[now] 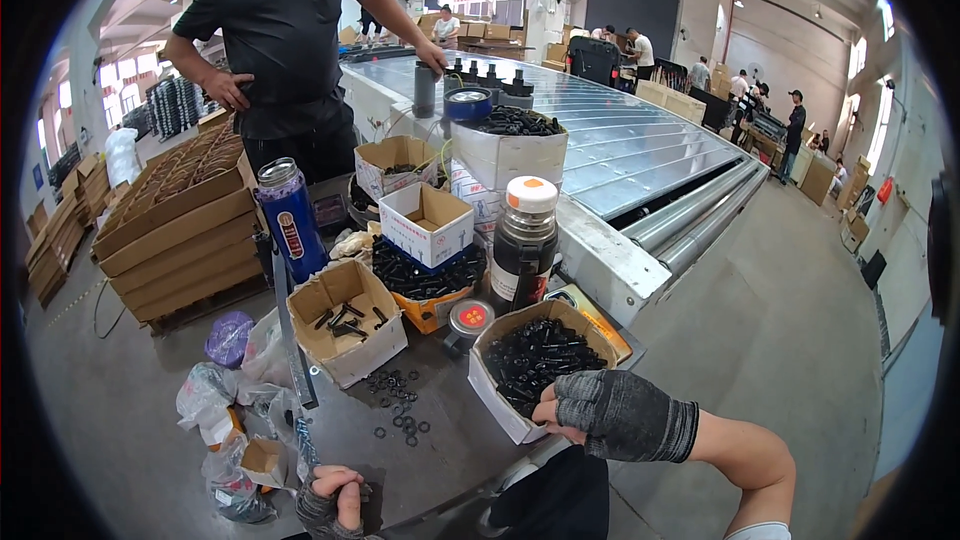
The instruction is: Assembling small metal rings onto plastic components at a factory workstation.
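My right hand point(630, 416), in a dark grey fingerless glove, reaches over the near right edge of a white cardboard box point(500, 418). Its fingertips are curled down at the heap of black bolts point(545, 352) inside; what they grip, if anything, is hidden. My left hand point(335, 496), gloved the same way, is closed low at the table's near edge, and I cannot make out what is in it. Several black rings point(405, 424), like washers or nuts, lie scattered on the dark table point(450, 460). Left of them, an open carton point(345, 365) holds a few black bolts.
A black thermos point(523, 245), a blue tumbler point(292, 220) and a white carton point(428, 225) stand behind the boxes. A person in dark clothes point(285, 40) touches a grey cylinder point(424, 90) beyond. A metal roller table point(620, 150) extends back right; bagged items point(235, 480) hang left.
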A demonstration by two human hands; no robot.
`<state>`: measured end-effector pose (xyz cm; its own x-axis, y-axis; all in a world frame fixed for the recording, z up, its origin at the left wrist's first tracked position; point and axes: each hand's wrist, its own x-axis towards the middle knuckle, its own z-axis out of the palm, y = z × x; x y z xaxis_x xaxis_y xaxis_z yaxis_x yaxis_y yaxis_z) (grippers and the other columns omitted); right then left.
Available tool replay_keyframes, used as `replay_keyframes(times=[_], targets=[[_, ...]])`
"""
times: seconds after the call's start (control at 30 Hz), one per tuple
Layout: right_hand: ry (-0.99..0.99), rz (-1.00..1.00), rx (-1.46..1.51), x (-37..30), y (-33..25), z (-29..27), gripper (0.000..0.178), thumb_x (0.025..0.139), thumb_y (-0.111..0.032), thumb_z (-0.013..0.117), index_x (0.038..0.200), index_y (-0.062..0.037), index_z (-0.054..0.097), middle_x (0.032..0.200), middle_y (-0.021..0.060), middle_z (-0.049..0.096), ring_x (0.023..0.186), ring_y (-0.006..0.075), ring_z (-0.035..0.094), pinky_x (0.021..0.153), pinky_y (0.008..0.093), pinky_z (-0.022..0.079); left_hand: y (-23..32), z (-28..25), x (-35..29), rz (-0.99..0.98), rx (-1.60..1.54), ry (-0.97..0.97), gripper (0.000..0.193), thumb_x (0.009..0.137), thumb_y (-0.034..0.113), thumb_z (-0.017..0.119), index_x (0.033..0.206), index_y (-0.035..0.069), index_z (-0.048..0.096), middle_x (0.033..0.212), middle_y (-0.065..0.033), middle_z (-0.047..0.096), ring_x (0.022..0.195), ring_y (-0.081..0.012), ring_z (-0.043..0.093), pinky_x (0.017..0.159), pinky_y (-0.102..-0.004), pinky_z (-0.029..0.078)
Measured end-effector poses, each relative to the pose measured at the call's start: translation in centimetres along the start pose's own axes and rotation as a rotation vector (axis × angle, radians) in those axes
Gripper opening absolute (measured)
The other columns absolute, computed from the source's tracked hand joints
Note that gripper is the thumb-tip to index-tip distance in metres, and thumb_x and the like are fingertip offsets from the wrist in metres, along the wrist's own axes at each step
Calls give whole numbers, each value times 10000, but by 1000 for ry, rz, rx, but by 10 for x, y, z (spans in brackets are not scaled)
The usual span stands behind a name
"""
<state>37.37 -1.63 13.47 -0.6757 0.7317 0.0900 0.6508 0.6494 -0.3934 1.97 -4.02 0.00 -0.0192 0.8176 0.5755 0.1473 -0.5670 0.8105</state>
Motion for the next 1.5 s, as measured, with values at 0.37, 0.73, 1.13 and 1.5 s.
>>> replay_keyframes(times=[0.37,0.73,1.13,1.5], targets=[[371,46,-277,-5,-56,6,310,820,-93,728,1110,-85,618,979,111,635,874,307,631,737,400,511,11,-19,35,166,372,-164,220,805,-36,701,999,59,658,924,-111,666,805,-272,654,720,-337,517],[337,146,-329,0,-43,23,324,809,-88,730,1116,-53,632,953,135,658,880,318,624,796,428,495,-18,-13,65,177,560,-372,253,809,101,749,1040,41,665,968,-144,625,879,-341,642,759,-392,525],[387,-93,-133,43,-80,85,360,834,-137,720,1169,-58,616,1103,141,632,990,323,616,868,414,486,-24,-11,76,179,484,-497,150,867,127,709,1001,61,716,1011,-129,640,924,-331,655,806,-397,534],[415,-36,-189,132,-37,136,379,911,-273,654,1231,-71,630,1293,198,582,1207,372,544,1022,454,435,-37,-97,95,68,402,78,140,879,67,690,1012,23,706,864,-110,674,804,-209,661,736,-317,513]])
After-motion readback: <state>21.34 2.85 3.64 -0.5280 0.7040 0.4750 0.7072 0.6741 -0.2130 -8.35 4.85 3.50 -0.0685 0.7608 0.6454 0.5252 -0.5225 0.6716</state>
